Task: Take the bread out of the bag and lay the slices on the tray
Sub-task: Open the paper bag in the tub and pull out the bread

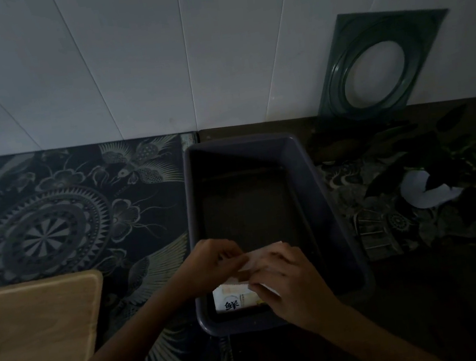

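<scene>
A deep dark purple tray (311, 176) stands in the middle of the counter. At its near end lies a white bread bag (235, 298) printed with a black character. My left hand (214, 260) pinches the bag's top edge from the left. My right hand (287, 277) grips the same edge from the right and hides part of the bag. Both hands hover over the tray's near end. No bare slice shows; the bread itself is hidden inside the bag. The scene is dim.
A light wooden board (38, 337) lies at the near left. A green square frame with a round hole (379, 62) leans on the tiled wall at the back right. Crumpled white paper (424, 190) sits on the patterned surface right of the tray.
</scene>
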Action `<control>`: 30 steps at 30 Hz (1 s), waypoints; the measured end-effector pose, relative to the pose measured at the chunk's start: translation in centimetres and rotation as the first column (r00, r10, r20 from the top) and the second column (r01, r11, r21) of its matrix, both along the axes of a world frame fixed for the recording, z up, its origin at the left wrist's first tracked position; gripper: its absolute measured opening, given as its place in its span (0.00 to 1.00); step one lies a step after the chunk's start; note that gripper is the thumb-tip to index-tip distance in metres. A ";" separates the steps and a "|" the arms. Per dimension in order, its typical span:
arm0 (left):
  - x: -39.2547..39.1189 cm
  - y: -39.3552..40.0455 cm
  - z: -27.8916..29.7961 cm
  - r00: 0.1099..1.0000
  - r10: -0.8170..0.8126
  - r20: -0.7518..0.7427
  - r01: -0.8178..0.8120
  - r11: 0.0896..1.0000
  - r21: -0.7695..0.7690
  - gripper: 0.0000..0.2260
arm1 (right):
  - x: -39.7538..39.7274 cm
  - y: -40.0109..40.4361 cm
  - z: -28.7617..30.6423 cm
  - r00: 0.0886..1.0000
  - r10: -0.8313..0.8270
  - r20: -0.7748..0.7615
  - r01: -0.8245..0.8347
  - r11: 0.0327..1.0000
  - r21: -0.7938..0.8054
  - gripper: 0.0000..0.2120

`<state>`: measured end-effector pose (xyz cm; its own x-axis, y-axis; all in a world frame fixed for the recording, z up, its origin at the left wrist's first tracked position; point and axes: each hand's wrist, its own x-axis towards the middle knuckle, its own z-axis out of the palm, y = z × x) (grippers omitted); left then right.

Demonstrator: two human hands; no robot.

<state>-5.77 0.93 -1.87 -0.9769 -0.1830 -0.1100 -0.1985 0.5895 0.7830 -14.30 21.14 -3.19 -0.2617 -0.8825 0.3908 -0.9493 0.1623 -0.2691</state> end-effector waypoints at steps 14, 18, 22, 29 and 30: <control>-1.4 -1.8 1.0 0.974 -0.099 -0.206 0.039 0.959 -0.281 0.07 | 2.4 3.5 0.8 0.989 0.147 0.019 -0.148 0.982 0.118 0.05; -1.6 -2.4 1.5 0.968 -0.114 -0.225 0.024 0.929 -0.370 0.07 | 3.0 4.2 1.3 0.982 0.190 0.011 -0.188 0.963 0.194 0.07; -1.6 -2.4 1.8 0.968 -0.136 -0.212 0.033 0.903 -0.429 0.08 | 3.4 4.5 1.6 0.981 0.191 0.030 -0.193 0.955 0.225 0.10; -0.9 -1.3 1.9 0.955 -0.176 -0.239 0.063 0.907 -0.416 0.08 | 3.0 4.2 2.0 0.983 0.167 0.081 -0.180 0.966 0.184 0.14; -0.8 -1.2 1.9 0.954 -0.178 -0.242 0.064 0.908 -0.415 0.08 | 2.9 3.9 2.2 0.982 0.171 0.080 -0.183 0.965 0.187 0.16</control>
<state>-6.57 -0.31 0.07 -0.9759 -0.0341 0.2157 0.0781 0.8680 0.4904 -11.41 25.02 -1.04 -0.1129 -0.9739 0.1971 -0.9499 0.0475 -0.3090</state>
